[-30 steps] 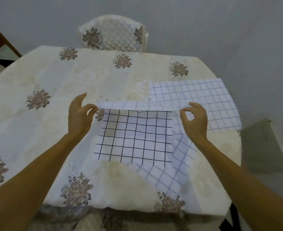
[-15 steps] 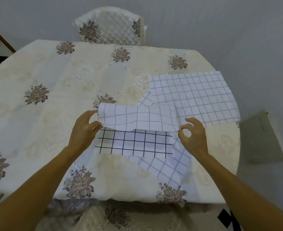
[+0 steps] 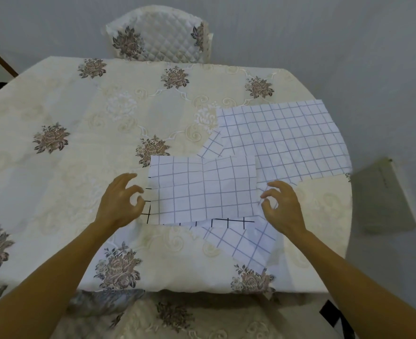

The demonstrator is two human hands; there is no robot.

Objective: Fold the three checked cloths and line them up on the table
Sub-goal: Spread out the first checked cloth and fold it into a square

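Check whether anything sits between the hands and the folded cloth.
Nothing visible does. The left hand is at the left edge of the folded cloth, the right hand at its right edge, both holding nothing. It lies on top of a second cloth, so nothing covers it.

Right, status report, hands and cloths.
Left hand, right hand open, empty. Black-checked white cloth folded in half. Far blue-checked cloth spread; near blue-checked cloth partly underneath.

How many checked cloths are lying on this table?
3. A folded white cloth with black lines lies in the middle; a large blue-lined cloth lies flat at the far right; a third blue-lined cloth lies slantwise, partly hidden beneath both.
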